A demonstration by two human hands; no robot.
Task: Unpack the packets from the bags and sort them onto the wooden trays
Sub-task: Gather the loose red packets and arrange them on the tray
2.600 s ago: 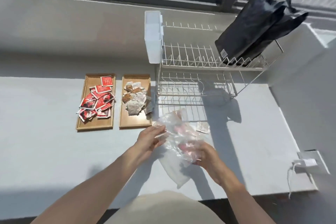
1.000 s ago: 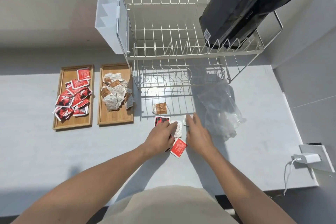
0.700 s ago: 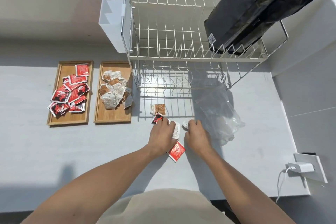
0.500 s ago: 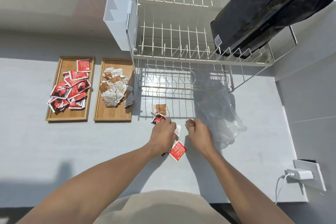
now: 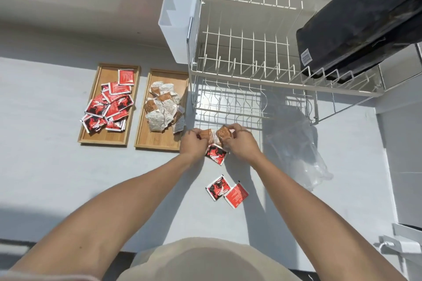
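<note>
Both hands were closed on brown sauce packets, the left hand [image 5: 193, 142] gripping one packet [image 5: 208, 135] and the right hand [image 5: 242, 142] another [image 5: 223, 133] just above the desk [image 5: 57, 178]; light, limp and slick, they seemed best pinched by the sealed edges.

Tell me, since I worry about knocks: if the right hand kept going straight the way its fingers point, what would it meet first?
The right hand points up-left, so probably the left hand and brown packets held between them; depth is unclear.
</note>
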